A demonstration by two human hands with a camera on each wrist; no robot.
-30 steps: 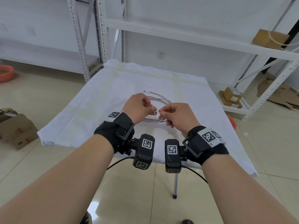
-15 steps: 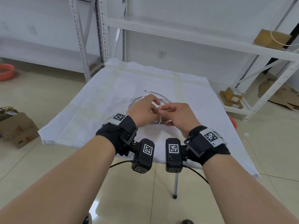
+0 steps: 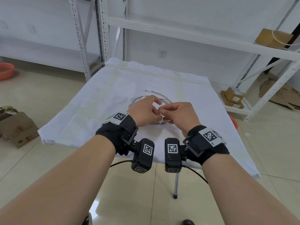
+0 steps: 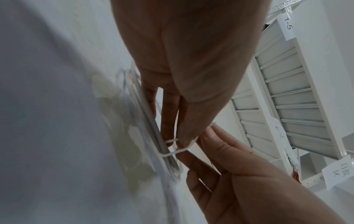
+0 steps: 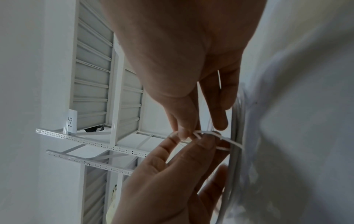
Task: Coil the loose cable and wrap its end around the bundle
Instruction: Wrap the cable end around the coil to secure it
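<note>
The coiled cable (image 3: 150,99) lies at the middle of the bench (image 3: 100,111), with bare white cloth on every side of it. Both hands crowd the coil's near edge, blocking approach from there. Behind the bench, shelving (image 3: 186,34) stands well apart from the coil.

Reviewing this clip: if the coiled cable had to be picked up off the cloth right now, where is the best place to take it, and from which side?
Probably at the tied spot on the coiled cable, nearest the person, where the thin tie crosses all the strands and bunches them. Come from above with thumb and finger either side. The far arc lies looser, with the connector end sticking out.
</note>
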